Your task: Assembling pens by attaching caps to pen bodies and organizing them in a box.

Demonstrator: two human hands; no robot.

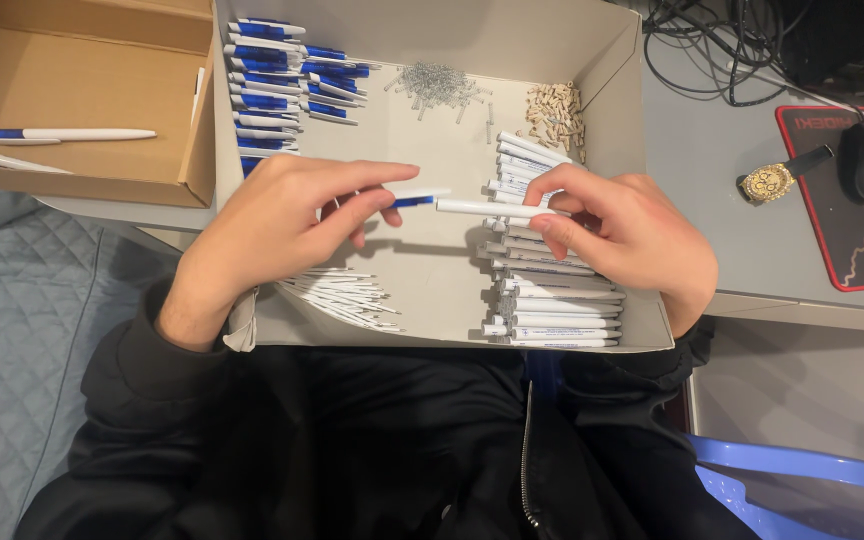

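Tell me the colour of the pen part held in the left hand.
The pen part in the left hand is white with a blue section, seen in the head view.

bare box floor (432, 260) open just below the grip, white barrels (552, 300) stacked under the right hand (632, 235), refills (347, 295) below the left hand (272, 225), springs (437, 85) beyond, box wall (622, 110) rightward

Pens stacked at the upper left of the white box (612, 60) are blue and white (267, 70), the barrels on its right side plain white (552, 310). Brown cardboard box (92, 170) far left, grey quilted cover (22, 320) below it, and a black mouse mat with red edging (832, 200) at right.
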